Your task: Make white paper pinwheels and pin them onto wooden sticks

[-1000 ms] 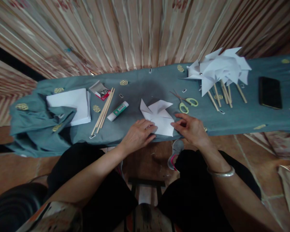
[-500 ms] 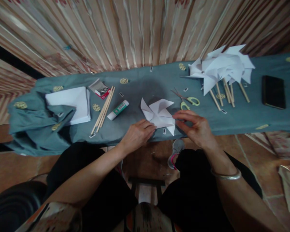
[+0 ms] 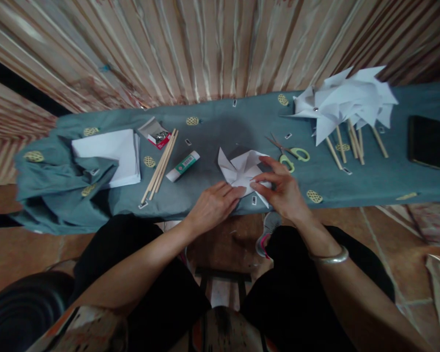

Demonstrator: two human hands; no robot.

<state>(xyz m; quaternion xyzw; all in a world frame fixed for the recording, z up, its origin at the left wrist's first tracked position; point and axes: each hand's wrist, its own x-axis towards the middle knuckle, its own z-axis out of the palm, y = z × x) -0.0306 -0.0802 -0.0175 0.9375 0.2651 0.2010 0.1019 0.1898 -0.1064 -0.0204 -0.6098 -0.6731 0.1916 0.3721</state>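
Note:
A white paper pinwheel lies on the cloth-covered table near its front edge. My left hand presses the pinwheel's lower left part, fingers together on the paper. On its right side, my right hand pinches a blade between thumb and fingers. Just beyond my right hand lie scissors with green handles, blades apart. Left of the pinwheel rests a glue stick, capped in white. Beside it are several wooden sticks and an open small box of metal pins or tacks.
A stack of white paper sits at the left, partly under bunched tablecloth. Several finished pinwheels on sticks are piled at the right, with a black phone beyond them. A curtain hangs behind the table.
My right hand has moved left, from the tip of the pinwheel's right side onto the blade nearer the centre. The whole view has shifted slightly.

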